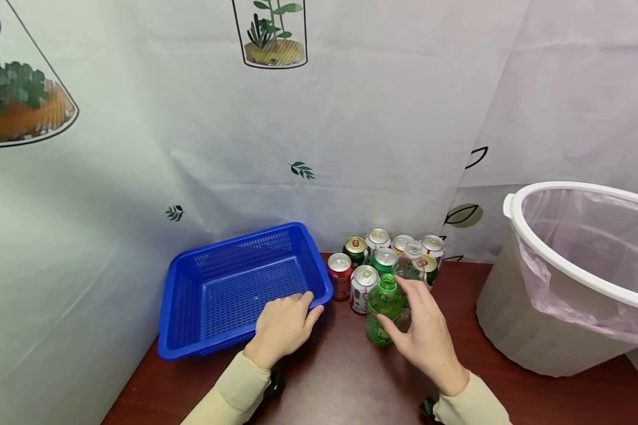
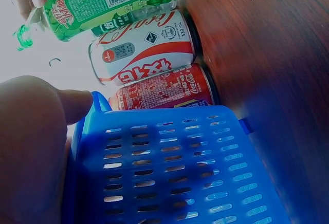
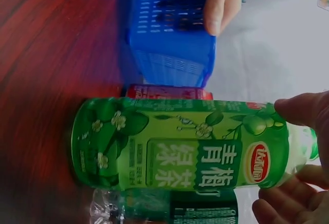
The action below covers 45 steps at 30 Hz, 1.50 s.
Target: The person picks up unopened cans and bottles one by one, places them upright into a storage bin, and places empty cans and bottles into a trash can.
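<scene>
Thumb and fingers of my right hand (image 1: 425,335) curl about the upper part of a green bottle (image 1: 385,303), the gap between them only as wide as the bottle itself. It is upright and uncapped, its label facing my right-wrist camera; whether its base bears on the dark red table (image 1: 345,372) or is just clear of it, I cannot tell. My left hand (image 1: 283,324) grips the near right corner of a blue basket (image 1: 252,289), thumb on the outer side of the rim and fingers over it.

Between basket and bottle stand a red can (image 1: 340,276), right by the basket's side, and a white can (image 1: 361,292) next to it. Close behind the bottle, on its right, a clear bottle (image 1: 407,268) rises among the cans, so my fingers have little space there. A green can (image 1: 385,261) is behind too, with more cans toward the patterned cloth (image 1: 361,141), some partly hidden by the clear bottle. Well to the right of my right hand, a pale bin (image 1: 526,319) with a white rim carries a thin pinkish liner (image 1: 611,236).
</scene>
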{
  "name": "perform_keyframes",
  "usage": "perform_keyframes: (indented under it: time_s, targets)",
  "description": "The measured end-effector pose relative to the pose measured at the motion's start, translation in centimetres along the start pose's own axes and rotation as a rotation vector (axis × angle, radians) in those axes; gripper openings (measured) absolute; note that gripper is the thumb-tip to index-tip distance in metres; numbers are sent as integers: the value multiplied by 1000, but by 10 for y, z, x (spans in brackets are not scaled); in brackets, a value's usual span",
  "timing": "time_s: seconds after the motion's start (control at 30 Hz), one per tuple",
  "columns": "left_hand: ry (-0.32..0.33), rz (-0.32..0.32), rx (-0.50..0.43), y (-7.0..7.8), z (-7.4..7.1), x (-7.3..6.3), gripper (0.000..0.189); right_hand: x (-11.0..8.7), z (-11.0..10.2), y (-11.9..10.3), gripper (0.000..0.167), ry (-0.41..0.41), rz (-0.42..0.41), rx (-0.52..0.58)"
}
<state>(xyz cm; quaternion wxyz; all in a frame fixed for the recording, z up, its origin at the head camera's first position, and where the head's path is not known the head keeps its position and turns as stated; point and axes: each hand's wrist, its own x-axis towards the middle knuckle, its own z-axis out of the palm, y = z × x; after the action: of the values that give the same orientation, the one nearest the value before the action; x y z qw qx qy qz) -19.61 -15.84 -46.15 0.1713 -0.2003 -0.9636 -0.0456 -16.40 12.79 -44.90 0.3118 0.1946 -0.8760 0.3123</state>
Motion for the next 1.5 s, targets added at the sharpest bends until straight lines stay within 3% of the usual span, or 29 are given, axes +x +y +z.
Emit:
perform_keyframes:
  time_s: [0.27, 0.67, 1.13, 1.33, 1.5]
  targets:
    - [30, 22, 4, 0, -2, -1, 36, -1, 1, 1, 72, 23, -15, -10]
    - [32, 18, 1, 0, -3, 2, 36, 2, -3, 0, 77, -103, 74, -50]
    - [15, 1, -9, -1, -1, 1, 36, 2, -8, -1, 75, -143, 62, -35]
    - [8, 0, -7, -1, 0, -1, 35, 0, -20, -3, 71, -155, 47, -10]
    - [9, 5, -5, 0, 1, -1, 35, 0, -43, -2, 67, -88, -10, 33]
